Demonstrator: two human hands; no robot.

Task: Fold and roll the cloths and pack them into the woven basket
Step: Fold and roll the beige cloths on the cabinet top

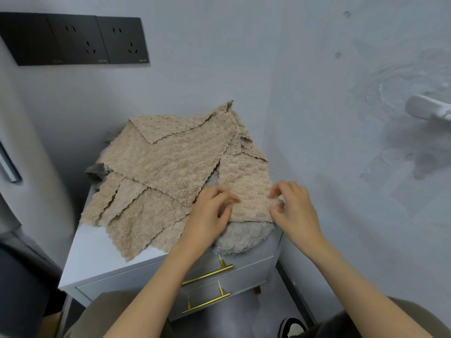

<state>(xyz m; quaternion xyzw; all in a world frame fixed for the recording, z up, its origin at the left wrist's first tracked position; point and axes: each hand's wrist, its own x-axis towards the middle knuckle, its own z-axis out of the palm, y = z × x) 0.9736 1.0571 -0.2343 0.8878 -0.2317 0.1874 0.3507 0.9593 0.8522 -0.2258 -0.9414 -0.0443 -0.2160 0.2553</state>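
Early stage, by our reading. Both hands work one beige strip (246,181), a cloth already folded narrow, lying between them and running away from the fingertips. The left hand (210,213) has its fingers curled and pinches the strip's near left edge. The right hand (296,211) pinches the near right corner between thumb and forefinger. We judge this to be the start of a roll from the near end, with no turn of the roll formed yet. Just under both hands, a grey cloth (244,237) lies flat beneath the strip and hangs over the front edge of the nightstand (97,259). Beyond and outward of the left hand, the other beige cloths (166,162) lie open and overlapping. We cannot count them because the layers hide one another. None of them is rolled. The basket is not in view, so nothing can be logged as packed. Left to do: roll this strip, fold and roll the rest including the grey one, and pack them all. Obstacles: the loose pile crowds the left hand's side, and the strip rests on soft cloth, so it may drag the layer below as it rolls. Below the wrists are two brass drawer handles (207,275). Sockets (97,40) are on the wall far beyond the left hand, and a shoe (291,326) is under the right forearm.
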